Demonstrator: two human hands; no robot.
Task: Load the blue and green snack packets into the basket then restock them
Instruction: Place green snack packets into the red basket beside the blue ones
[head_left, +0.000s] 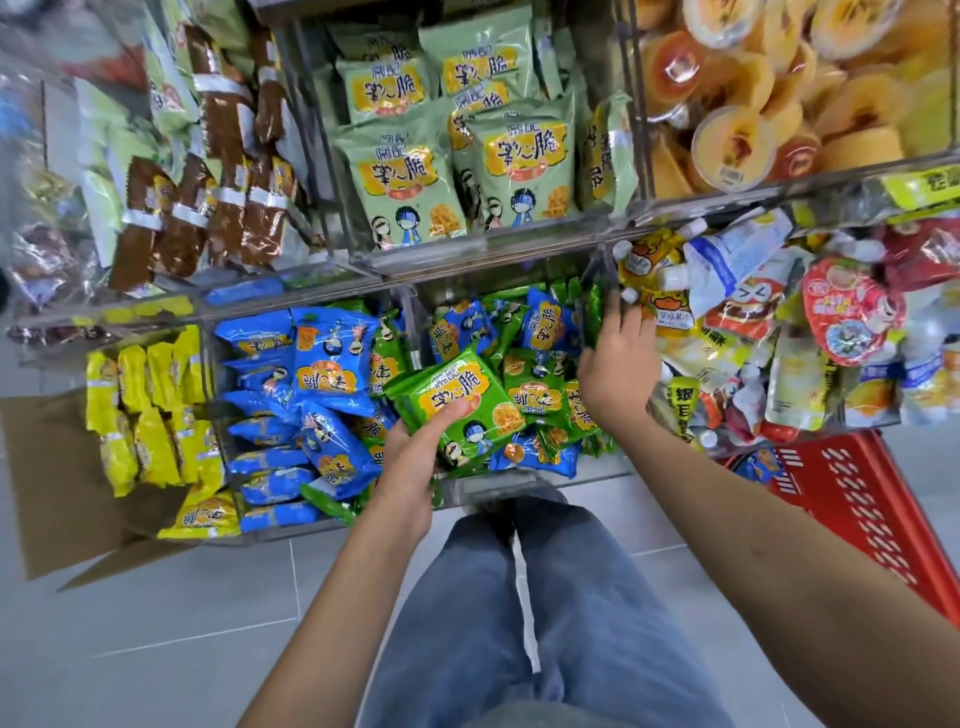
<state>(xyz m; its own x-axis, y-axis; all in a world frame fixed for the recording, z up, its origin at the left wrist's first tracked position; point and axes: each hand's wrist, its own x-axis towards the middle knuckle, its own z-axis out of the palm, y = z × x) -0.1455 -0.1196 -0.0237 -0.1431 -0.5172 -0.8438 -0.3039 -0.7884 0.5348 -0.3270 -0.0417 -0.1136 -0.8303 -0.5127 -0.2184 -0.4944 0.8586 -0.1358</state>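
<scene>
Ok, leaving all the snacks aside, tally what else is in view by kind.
Hands: 2 (left hand gripping a green packet, right hand)
Red basket: 1
Cardboard box: 1
Total: 4

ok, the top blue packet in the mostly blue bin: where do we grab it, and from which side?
Pinch the blue packet by its near sealed edge, coming from above and the front. It lies face up on top of the pile, puffy in the middle, so the flat seam probably gives the surest hold.
</scene>
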